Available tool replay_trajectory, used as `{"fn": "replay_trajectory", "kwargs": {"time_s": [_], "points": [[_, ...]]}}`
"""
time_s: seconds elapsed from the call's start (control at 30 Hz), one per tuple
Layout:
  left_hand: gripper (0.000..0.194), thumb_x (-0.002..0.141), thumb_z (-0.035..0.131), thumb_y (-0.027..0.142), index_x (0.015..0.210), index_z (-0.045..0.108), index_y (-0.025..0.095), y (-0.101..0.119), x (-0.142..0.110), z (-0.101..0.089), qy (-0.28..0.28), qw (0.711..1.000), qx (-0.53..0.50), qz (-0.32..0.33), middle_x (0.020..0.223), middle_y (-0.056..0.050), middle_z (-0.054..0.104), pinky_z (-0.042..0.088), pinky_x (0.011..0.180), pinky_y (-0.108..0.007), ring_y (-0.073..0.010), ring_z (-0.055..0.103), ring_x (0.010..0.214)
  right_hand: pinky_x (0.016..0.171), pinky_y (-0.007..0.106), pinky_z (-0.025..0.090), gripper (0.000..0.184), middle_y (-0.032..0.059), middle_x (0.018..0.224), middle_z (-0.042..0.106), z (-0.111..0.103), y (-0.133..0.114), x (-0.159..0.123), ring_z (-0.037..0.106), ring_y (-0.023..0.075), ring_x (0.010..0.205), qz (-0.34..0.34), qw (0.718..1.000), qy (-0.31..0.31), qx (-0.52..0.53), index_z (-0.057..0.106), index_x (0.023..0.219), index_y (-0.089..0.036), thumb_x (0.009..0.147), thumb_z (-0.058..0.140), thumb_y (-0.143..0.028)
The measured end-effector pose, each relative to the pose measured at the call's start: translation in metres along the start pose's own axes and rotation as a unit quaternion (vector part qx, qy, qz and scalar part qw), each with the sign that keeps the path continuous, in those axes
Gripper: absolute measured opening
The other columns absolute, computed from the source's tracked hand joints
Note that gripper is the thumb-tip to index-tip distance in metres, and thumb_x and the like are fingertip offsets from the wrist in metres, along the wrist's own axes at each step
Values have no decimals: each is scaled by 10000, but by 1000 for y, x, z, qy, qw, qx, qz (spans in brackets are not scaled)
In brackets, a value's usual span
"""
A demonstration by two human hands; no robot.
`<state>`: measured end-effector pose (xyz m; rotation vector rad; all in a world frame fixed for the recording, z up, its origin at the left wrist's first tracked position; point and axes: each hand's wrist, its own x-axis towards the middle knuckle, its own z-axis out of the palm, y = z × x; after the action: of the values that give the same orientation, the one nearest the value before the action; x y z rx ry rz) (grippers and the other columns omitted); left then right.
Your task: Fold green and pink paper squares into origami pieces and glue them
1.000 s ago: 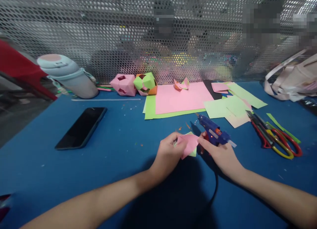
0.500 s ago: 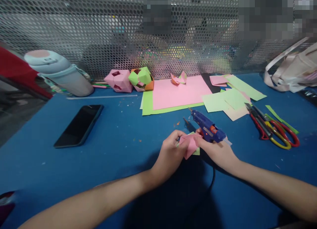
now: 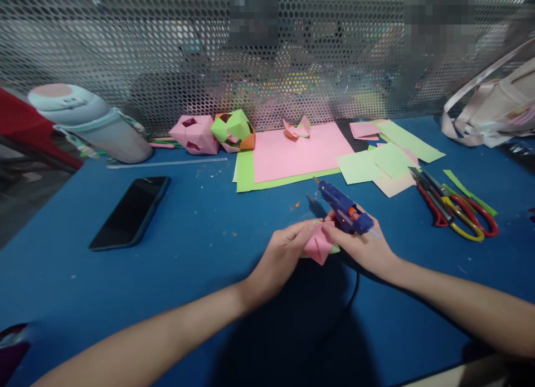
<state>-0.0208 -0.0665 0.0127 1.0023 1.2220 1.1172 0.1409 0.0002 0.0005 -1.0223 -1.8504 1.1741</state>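
Between my two hands is a folded paper piece [image 3: 319,246], pink on top with pale green edges peeking out beneath. My left hand [image 3: 281,257] grips its left side, thumb laid along the top. My right hand [image 3: 363,243] pinches the right side with the thumb and also holds a blue hot glue gun [image 3: 343,207], whose nozzle points away and to the left. A small red light glows on the gun. The fingers under the paper are hidden. A black cord [image 3: 353,298] trails below my right hand.
Behind lie pink sheets [image 3: 301,155], pale green sheets [image 3: 363,167], a pink folded paper ball [image 3: 194,135] and a green-orange one [image 3: 236,131]. A phone [image 3: 130,213] and bottle [image 3: 100,127] are left; scissors [image 3: 463,214] and a cutter [image 3: 432,203] right. Perforated metal [image 3: 167,58] stands at the back.
The folded paper has turned, so its pink face shows a crease and a point toward me. My left fingers have straightened along its edge. The view has shifted slightly.
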Motion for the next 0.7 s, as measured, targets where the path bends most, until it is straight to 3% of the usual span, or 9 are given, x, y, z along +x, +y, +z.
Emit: {"fn": "replay_trajectory", "kwargs": {"time_s": [0.2, 0.7], "points": [[330, 913, 489, 386, 1080, 692, 188, -4, -1, 3, 21, 999, -24, -12, 1134, -54, 683, 500, 866, -306, -219, 616, 1033, 745, 293, 493, 148, 2, 849, 641, 0, 1, 0, 623, 154, 766, -14, 1000, 16, -16, 594, 903, -202, 817, 617, -320], [285, 916, 519, 369, 1010, 720, 192, -9, 0, 1, 44, 999, -4, 13, 1108, -31, 693, 454, 904, -261, -201, 603, 1047, 680, 272, 486, 131, -27, 794, 623, 1, 4, 0, 610, 132, 695, 0, 1000, 22, 3, 582, 892, -203, 804, 650, -274]]}}
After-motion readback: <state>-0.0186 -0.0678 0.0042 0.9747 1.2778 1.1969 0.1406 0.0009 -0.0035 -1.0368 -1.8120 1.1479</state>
